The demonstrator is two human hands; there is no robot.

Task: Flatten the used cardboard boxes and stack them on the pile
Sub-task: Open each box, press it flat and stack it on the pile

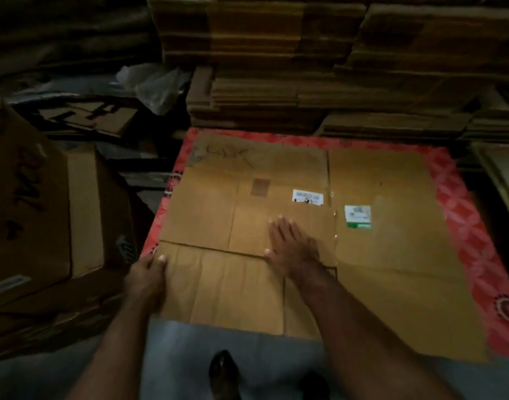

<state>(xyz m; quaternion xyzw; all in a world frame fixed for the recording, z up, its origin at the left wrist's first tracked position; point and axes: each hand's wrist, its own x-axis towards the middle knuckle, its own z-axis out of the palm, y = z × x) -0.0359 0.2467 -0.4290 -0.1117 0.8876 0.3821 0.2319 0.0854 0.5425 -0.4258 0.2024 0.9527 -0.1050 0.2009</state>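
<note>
— Two hands on one flattened box (pixel 247 226), is that right?

— Yes. It lies flat on a red patterned sheet (pixel 461 215) on the floor, beside another flattened box (pixel 392 269) that overlaps its right edge. The right hand (pixel 291 243) presses down on its middle, fingers straight and spread. The left hand (pixel 148 272) is at its near left corner — thumb on top, fingers curled round the edge and out of sight.

— What sits on the cardboard itself?

— A white label (pixel 307 196) and a patch of brown tape (pixel 260 187) on the first box, a green-and-white label (pixel 357 216) on the second.

— And round about?

— Behind the sheet, tall stacks of flattened cardboard (pixel 319 67) — the pile, close against the far edge. To the left stands an unfolded box with black writing (pixel 25 203), crowding the left hand, with more loose cardboard (pixel 88 116) and crumpled clear plastic (pixel 158 85) behind it. Near the bottom, a dark shoe (pixel 223 370) on grey floor (pixel 175 356).
</note>
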